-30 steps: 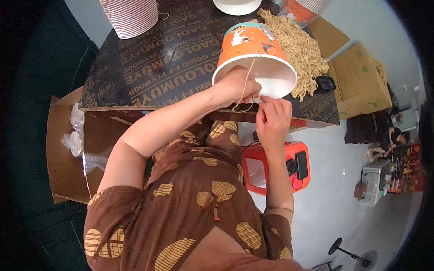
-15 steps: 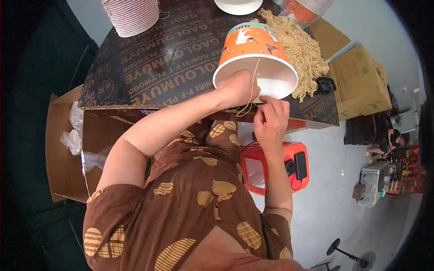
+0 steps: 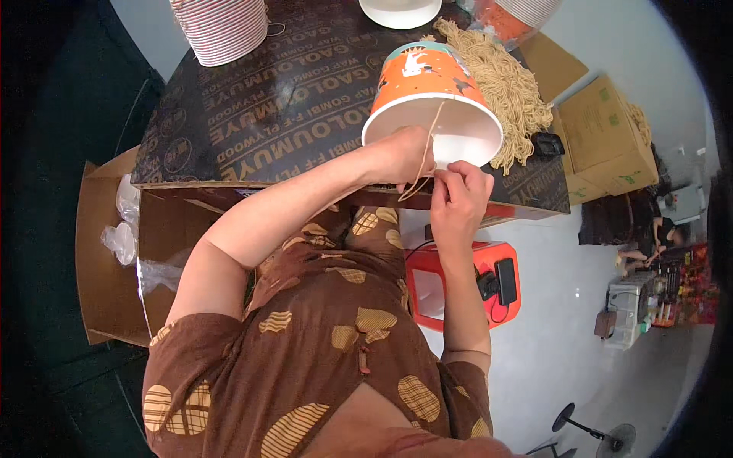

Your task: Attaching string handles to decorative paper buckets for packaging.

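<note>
A paper bucket, orange with cartoon animals outside and white inside, lies tipped on the dark plywood table with its mouth toward me. A thin beige cord comes from the wall by its rim and hangs in a loop below my hands. My left hand is at the bucket's mouth, its fingers curled closed on the cord and partly hidden. Beside it, below the rim, my right hand pinches the cord with thumb and forefinger; the pinched end is too small to see clearly.
A heap of beige cords lies right of the bucket. A stack of striped paper buckets stands far left, a white round lid or bowl at the back. Cardboard boxes flank the table; a red stool stands below its edge.
My right hand has moved slightly up and its fingertips have closed together beside my left hand. My left hand has shifted slightly right. The bucket is nearly still.
</note>
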`<action>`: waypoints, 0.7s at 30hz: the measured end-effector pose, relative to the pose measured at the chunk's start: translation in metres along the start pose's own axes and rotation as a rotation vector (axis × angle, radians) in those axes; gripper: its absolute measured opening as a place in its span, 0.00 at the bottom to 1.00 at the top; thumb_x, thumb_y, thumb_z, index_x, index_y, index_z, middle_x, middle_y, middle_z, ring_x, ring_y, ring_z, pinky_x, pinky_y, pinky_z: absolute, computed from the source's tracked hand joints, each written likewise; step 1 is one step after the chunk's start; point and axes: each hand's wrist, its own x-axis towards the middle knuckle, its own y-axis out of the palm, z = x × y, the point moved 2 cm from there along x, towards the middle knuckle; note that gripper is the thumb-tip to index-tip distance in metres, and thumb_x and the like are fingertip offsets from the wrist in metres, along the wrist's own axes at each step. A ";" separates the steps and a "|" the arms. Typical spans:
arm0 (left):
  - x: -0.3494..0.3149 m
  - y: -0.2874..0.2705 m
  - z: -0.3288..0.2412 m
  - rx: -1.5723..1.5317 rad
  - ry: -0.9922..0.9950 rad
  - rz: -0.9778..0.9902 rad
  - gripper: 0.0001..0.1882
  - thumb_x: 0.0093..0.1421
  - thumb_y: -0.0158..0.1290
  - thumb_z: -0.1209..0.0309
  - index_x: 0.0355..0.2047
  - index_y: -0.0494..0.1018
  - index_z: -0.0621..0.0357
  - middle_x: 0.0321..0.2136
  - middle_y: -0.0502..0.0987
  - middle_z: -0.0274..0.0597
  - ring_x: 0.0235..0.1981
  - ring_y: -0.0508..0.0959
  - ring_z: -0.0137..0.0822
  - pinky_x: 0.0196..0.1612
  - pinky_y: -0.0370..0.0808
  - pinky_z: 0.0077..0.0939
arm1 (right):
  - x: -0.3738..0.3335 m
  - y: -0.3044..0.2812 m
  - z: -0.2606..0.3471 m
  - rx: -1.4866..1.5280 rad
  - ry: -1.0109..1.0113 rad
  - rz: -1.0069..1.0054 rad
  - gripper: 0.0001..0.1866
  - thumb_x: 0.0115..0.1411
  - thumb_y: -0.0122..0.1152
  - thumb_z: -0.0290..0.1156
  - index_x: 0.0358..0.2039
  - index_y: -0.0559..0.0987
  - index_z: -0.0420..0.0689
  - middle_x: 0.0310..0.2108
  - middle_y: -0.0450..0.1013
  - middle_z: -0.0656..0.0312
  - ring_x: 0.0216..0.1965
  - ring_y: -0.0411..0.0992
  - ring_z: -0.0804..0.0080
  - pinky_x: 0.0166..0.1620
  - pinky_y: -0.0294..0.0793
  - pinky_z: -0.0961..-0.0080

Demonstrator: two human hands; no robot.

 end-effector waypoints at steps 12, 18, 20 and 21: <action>-0.001 0.011 0.014 0.208 0.283 -0.213 0.04 0.51 0.54 0.76 0.25 0.74 0.65 0.19 0.76 0.50 0.23 0.79 0.41 0.27 0.74 0.34 | -0.001 0.006 0.005 -0.028 0.019 -0.078 0.07 0.45 0.64 0.18 0.28 0.80 0.41 0.38 0.68 0.56 0.41 0.63 0.55 0.44 0.64 0.62; 0.000 0.012 0.014 0.182 0.294 -0.272 0.04 0.50 0.54 0.76 0.25 0.76 0.66 0.23 0.78 0.55 0.28 0.81 0.47 0.32 0.75 0.37 | 0.002 0.000 0.005 0.016 0.027 -0.099 0.08 0.52 0.61 0.19 0.35 0.77 0.38 0.36 0.71 0.53 0.37 0.69 0.54 0.40 0.69 0.62; 0.000 0.012 0.014 0.166 0.264 -0.238 0.04 0.50 0.54 0.76 0.24 0.76 0.66 0.23 0.78 0.56 0.28 0.81 0.48 0.32 0.75 0.37 | -0.004 -0.001 0.007 0.124 0.156 -0.067 0.10 0.54 0.59 0.20 0.38 0.75 0.37 0.34 0.72 0.52 0.33 0.71 0.55 0.36 0.71 0.63; -0.001 0.011 0.013 0.165 0.265 -0.238 0.04 0.50 0.54 0.76 0.24 0.76 0.66 0.23 0.78 0.56 0.28 0.81 0.48 0.32 0.75 0.37 | -0.006 -0.001 0.007 0.232 0.288 -0.036 0.11 0.57 0.57 0.20 0.41 0.73 0.36 0.31 0.74 0.51 0.29 0.74 0.56 0.33 0.73 0.63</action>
